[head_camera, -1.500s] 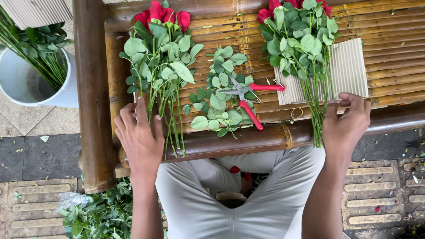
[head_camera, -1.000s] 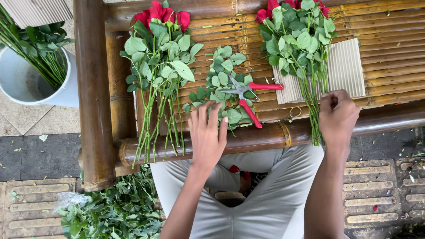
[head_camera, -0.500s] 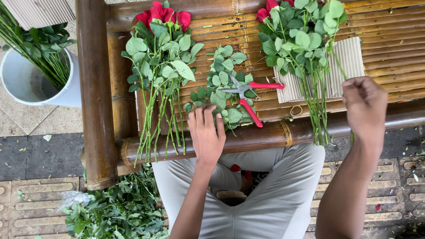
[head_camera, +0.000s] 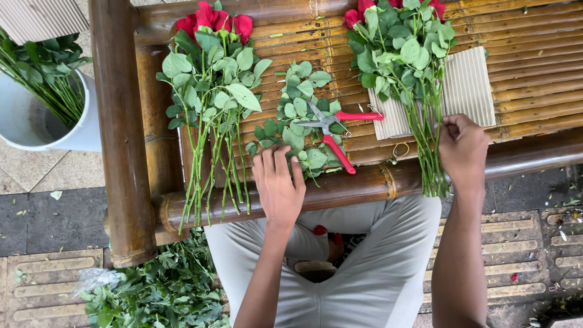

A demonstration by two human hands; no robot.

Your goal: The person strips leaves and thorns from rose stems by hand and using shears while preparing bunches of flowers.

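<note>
The right rose bunch (head_camera: 405, 73) consists of red blooms, broad green leaves and thin green stems; it lies on a ribbed cardboard sheet (head_camera: 470, 85) on the bamboo table (head_camera: 534, 54). Its long axis runs from 12 o'clock (blooms) to 6 o'clock (cut ends), with the stems overhanging the table's near edge. The right hand (head_camera: 464, 150) is closed, pinching the stems at its 9 o'clock side. The left hand (head_camera: 278, 185) rests flat, fingers extended, on loose leaves (head_camera: 297, 115), just below the red shears (head_camera: 336, 130). A second bunch (head_camera: 209, 91) lies at 10 o'clock. Bare slats remain at 2 o'clock.
</note>
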